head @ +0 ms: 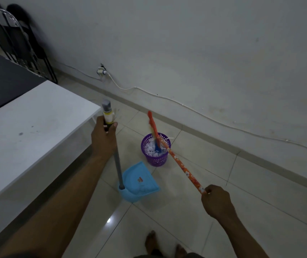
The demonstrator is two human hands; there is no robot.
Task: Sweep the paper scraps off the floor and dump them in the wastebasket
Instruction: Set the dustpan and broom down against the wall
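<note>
Paper scraps (151, 147), white and shredded, fill the purple wastebasket (156, 161), which stands upright on the tiled floor (186, 211) near the foot of the wall. The broom (182, 169) reaches into the basket: its blue neck is down among the scraps, and blurred orange and yellow bristles show above the rim. Its orange patterned stick slants back to the right hand (217, 202), whose fingers are curled round the end of it. Just beside the basket a blue dustpan (141, 183) rests on the floor, with something pale in it that I cannot make out. Its long grey handle stands nearly upright, and the left hand (103, 138) grips that handle near the top. A white worktop (27, 127) lies to the left. A white cable (186, 107) runs along the wall, and dark folding chairs (18, 40) lean in the far corner.
</note>
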